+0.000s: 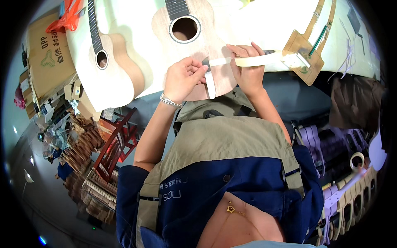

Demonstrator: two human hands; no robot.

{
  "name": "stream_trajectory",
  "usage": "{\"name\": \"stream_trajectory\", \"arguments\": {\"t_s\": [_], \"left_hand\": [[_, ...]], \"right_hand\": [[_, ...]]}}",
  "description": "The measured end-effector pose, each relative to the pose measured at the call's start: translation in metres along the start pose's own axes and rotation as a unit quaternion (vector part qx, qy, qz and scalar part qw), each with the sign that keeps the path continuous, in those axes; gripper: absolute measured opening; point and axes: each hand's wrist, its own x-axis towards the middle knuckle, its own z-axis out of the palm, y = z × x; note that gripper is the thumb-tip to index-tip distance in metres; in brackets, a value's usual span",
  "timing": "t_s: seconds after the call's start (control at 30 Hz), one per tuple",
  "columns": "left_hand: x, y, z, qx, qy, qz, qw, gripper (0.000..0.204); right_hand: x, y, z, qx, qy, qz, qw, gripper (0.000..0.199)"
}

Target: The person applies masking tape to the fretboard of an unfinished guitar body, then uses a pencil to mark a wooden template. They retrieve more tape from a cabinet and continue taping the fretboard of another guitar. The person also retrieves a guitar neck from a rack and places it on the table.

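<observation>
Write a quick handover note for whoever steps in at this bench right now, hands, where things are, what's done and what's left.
Left hand: pinches the free end of a pale tape strip against the lower body of the guitar.
Right hand: holds the same strip, stretched toward the tape roll, mostly hidden behind the hand.
A short piece of tape hangs down over the guitar's lower edge.
A second guitar lies to the left; a wooden jig to the right.
Done: one piece stuck on. Left: the stretched strip is not yet pressed down or torn off.
</observation>
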Motion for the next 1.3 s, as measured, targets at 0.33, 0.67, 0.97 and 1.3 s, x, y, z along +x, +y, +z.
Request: {"name": "stream_trajectory", "arguments": {"t_s": [0.33,0.67,0.97,1.3], "left_hand": [[0.004,-0.011,-0.007,0.01,0.016,0.011,1.0,0.014],[-0.043,-0.15,-0.395,0.283,0.449,0.055,0.846,0.024],[-0.081,-0.109,-0.288,-0.017,0.221,0.29,0.931,0.01],[-0.083,-0.134,-0.293,0.041,0.251,0.201,0.946,0.017]], "right_hand": [[-0.01,-0.088,-0.02,0.15,-0.04,-0.374,0.914,0.027],[0.036,-0.199,0.09,0.663,0.091,0.231,0.706,0.051],[0.033,-0.284,0.156,0.729,0.068,0.223,0.644,0.057],[0.015,-0.267,0.169,0.31,0.024,0.118,0.943,0.035]]}}
